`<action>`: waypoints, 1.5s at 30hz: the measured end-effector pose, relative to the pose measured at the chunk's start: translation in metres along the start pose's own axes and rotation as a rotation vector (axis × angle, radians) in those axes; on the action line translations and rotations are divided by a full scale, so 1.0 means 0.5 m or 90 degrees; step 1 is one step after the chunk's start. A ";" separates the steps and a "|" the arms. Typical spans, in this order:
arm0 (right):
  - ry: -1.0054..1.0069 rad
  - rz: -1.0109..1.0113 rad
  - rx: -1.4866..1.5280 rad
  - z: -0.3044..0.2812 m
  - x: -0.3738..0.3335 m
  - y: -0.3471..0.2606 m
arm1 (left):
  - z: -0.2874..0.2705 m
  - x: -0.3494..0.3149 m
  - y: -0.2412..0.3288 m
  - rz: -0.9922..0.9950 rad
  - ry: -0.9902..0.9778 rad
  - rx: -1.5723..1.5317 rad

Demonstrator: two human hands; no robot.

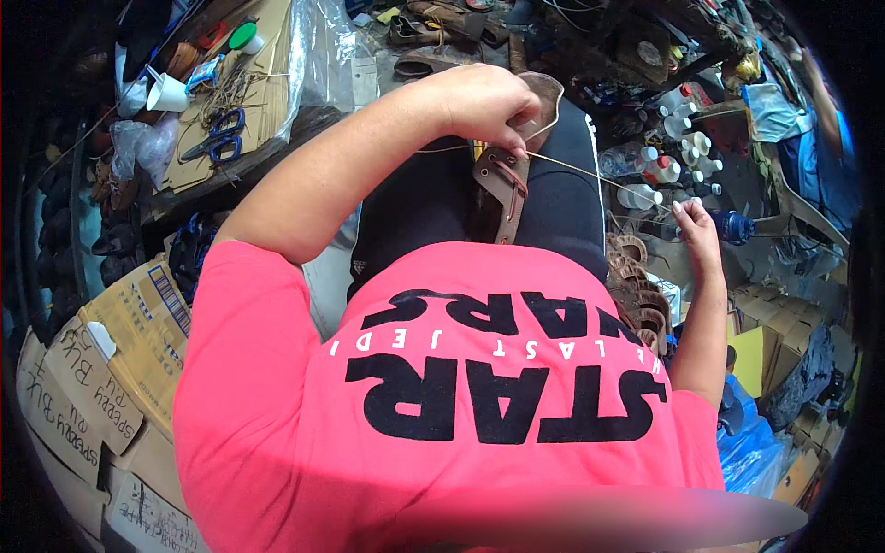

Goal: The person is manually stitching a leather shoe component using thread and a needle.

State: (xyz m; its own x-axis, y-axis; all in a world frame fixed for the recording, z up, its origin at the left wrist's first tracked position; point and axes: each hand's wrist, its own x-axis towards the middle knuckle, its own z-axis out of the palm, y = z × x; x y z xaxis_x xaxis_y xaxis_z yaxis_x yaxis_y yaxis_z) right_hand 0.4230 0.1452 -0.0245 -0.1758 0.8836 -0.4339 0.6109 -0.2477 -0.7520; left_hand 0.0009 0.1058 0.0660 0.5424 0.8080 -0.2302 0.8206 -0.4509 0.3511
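Between my knees stands a brown leather shoe (505, 198) with metal eyelets and a reddish lace. Its far end, a brown flap with a pale edge (546, 92), rises beside my fingers. Bent over the shoe, my left hand (493, 106) has thumb and fingers pinched together at its edge, where a thin tan thread (590, 172) comes out. That thread runs taut to the right, and my right hand (698, 230) pinches it out past my right knee. Another stretch of thread shows left of the shoe. Whether a needle is in either hand cannot be seen.
At the far left, a cardboard-topped bench holds blue-handled scissors (221, 136), a white cup (167, 93) and a green-lidded tub (246, 38). Several plastic bottles (678, 120) crowd the right. Brown shoes (645, 300) line up beside my right leg. Cardboard boxes (138, 323) are stacked at left.
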 end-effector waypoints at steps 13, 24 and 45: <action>-0.054 -0.389 -0.040 0.192 -0.006 -0.226 | 0.099 0.035 -0.080 -0.009 -0.139 -0.562; -0.150 -0.435 -0.128 0.273 0.004 -0.312 | 0.095 0.043 -0.091 0.032 -0.174 -0.579; -0.046 -0.566 -0.246 0.309 -0.027 -0.282 | 0.097 0.033 -0.102 0.070 -0.230 -0.672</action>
State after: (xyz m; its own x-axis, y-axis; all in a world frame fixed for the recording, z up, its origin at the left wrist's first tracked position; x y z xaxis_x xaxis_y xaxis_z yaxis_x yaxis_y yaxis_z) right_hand 0.2200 0.1071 0.0107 -0.7344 0.6559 0.1742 0.4419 0.6571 -0.6107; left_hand -0.0232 0.1240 0.0003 0.7632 0.5493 -0.3404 0.2940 0.1740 0.9398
